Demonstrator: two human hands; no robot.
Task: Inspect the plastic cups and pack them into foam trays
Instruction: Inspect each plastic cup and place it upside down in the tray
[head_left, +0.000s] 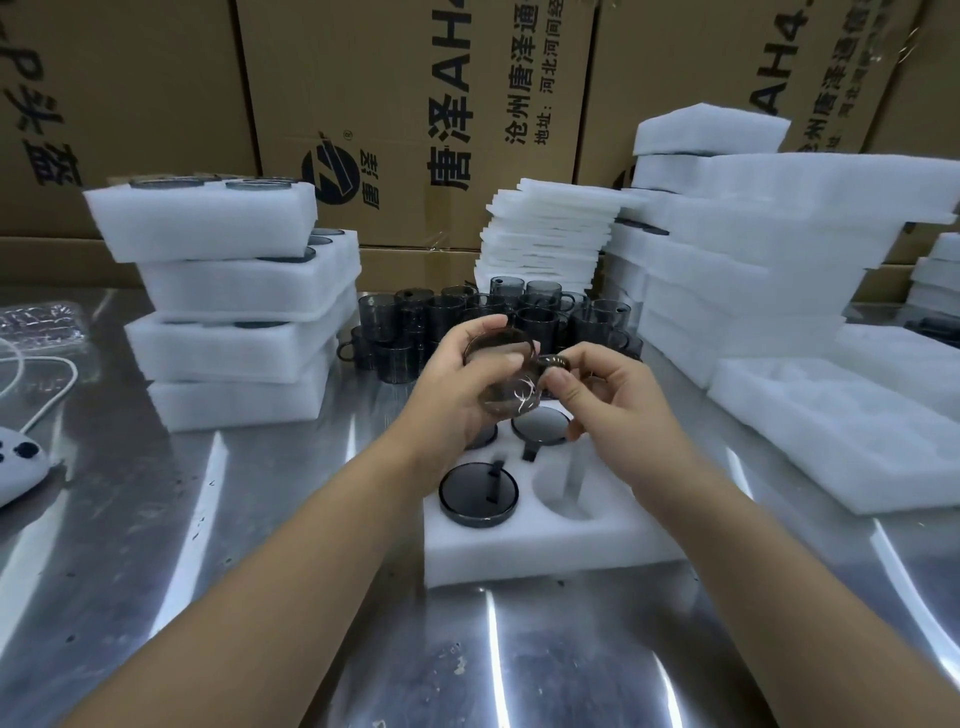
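A smoky transparent plastic cup (511, 384) with a white mark on its side is held tilted above a white foam tray (545, 545). My left hand (457, 384) grips the cup's body. My right hand (608, 400) pinches its handle. In the tray, one cup (478, 493) sits in the near left hole and another (540, 426) in the hole behind it; a third is partly hidden under my left hand. The near right hole (569, 488) holds nothing. Several loose dark cups (467, 322) stand grouped behind my hands.
Filled foam trays (228, 291) are stacked at the left. Thin foam sheets (550, 228) and taller foam stacks (753, 249) stand at the back right, with a foam tray (841, 431) lying at the right. Cardboard boxes (415, 104) form a wall behind. A white cable (47, 395) lies far left.
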